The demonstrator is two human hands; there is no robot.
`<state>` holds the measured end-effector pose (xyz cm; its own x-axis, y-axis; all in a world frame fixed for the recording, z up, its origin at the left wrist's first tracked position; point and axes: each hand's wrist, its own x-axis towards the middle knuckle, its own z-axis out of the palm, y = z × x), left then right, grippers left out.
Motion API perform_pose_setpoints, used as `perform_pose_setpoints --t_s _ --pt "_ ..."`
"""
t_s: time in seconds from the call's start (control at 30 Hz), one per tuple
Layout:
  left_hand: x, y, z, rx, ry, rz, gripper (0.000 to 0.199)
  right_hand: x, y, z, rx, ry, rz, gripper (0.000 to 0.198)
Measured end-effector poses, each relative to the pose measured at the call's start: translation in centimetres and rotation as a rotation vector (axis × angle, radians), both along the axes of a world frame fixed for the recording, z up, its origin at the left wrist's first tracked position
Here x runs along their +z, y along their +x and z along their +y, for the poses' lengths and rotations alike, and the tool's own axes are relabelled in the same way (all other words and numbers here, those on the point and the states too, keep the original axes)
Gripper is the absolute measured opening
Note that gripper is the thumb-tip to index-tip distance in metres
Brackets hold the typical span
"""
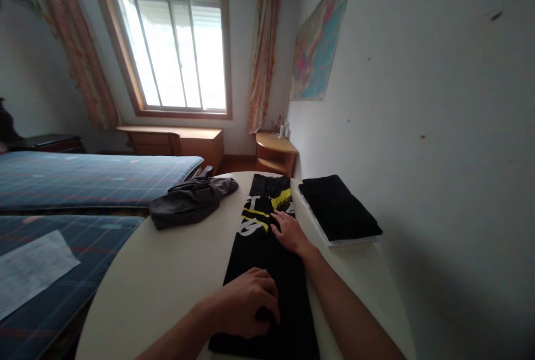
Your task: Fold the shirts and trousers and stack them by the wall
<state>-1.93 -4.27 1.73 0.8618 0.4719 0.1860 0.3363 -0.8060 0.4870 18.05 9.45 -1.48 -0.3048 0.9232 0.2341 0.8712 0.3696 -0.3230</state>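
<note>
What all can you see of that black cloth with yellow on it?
The black cloth looks like fabric, apparently folded into a long strip, lying flat on the pale table. White lettering and yellow markings show on its far part. The right hand's fingers rest on it; the left hand's fingers curl over its near part, grip unclear.

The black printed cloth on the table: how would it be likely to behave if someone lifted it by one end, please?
The black printed cloth would probably flop, since it lies flat along the table. It looks fairly light, seeming low and thin at its edges. Rolling appears unlikely, given its flat, elongated shape.
</note>
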Motion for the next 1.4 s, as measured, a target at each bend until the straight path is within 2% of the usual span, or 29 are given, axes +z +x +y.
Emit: perform_pose_setpoints --t_s 0.17,0.43,0.6,0.73,0.83,0.9,0.97,1.03,1.13,1.27,1.4 --pt "-0.2 0.2 -0.1 -0.013 -0.034 -0.014 0.018 0.6 -0.2 1.1 -0.044 -0.082 -0.046 0.051" --pt "-0.6 0.1 0.0 -0.035 -0.060 -0.023 0.023 1.3 -1.9 4.4 -0.156 -0.156 -0.140 0.052" --pt "-0.5 0.0 0.1 -0.047 -0.129 -0.036 0.015 1.0 -2.4 4.1 -0.170 -0.177 -0.129 0.056" --pt "0.1 -0.2 -0.2 -0.075 -0.234 -0.091 0.027 1.1 -2.3 1.1 -0.102 -0.142 -0.128 0.059" --pt "1.3 -0.6 -0.3 -0.122 -0.346 -0.132 0.029 1.6 -2.2 -3.1 -0.018 -0.177 -0.148 0.063" --pt "2.2 -1.3 0.0 -0.070 -0.389 -0.135 0.023 2.1 -2.2 -6.4 0.028 -0.221 -0.154 0.067" --pt "2.9 -2.3 0.4 0.060 -0.343 -0.100 0.017 2.7 -2.2 -9.9 0.065 -0.264 -0.151 0.070" --pt "3.2 -3.2 0.7 0.168 -0.263 -0.022 0.019 3.3 -2.0 -13.2 0.125 -0.315 -0.151 0.073" --pt "2.7 -4.2 0.4 0.182 -0.206 0.080 0.031 3.7 -1.5 -17.1 0.242 -0.372 -0.137 0.077" --pt "1.5 -4.8 -1.6 0.164 -0.163 0.075 0.040 3.2 -0.7 -19.9 0.364 -0.321 -0.070 0.086" --pt "0.4 -5.5 -3.7 0.195 -0.110 0.041 0.031 2.6 -0.4 -20.8 0.330 -0.206 0.008 0.073"
